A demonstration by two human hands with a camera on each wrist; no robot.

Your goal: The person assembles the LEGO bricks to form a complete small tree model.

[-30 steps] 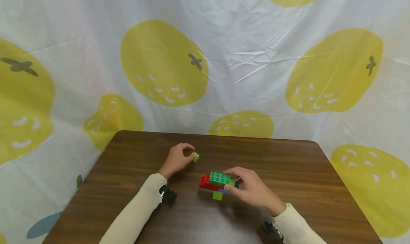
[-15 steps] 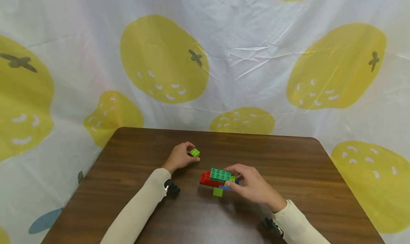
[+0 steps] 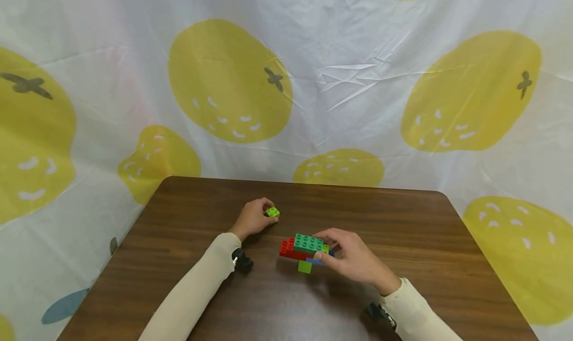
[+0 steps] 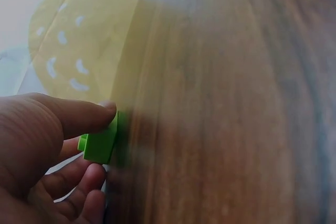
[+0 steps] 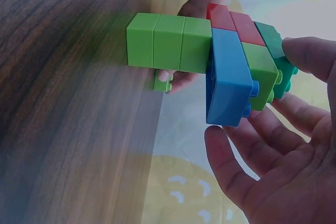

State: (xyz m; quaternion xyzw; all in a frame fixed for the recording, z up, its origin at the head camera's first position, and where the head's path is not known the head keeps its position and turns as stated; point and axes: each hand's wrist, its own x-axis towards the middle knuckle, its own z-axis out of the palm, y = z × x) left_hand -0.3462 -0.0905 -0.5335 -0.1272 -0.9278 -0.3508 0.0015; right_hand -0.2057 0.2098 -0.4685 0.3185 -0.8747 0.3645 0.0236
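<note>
My left hand [image 3: 255, 218] pinches a small lime-green toy building brick [image 3: 272, 211] near the far middle of the table, its studs facing up. In the left wrist view the thumb [image 4: 89, 116] lies along one side of this brick [image 4: 100, 145], with curled fingers at the other side. Nearer and to the right, my right hand [image 3: 353, 256] grips the end of a built block model [image 3: 309, 243], thumb on the near side and fingers beyond. The right wrist view shows its lime column [image 5: 168, 40] reaching down to the table, with blue [image 5: 231, 82], red and dark green bricks [image 5: 274, 45] above.
The dark wooden table [image 3: 215, 301] has rounded far corners. Behind it hangs a white cloth [image 3: 340, 82] printed with yellow fruit. Each wrist wears a black camera strap, and pale sleeves cover both forearms.
Half a second ago the left thumb stood apart from the lime brick, whose top came into view; now it has closed in against it. The right hand and the model stay in place.
</note>
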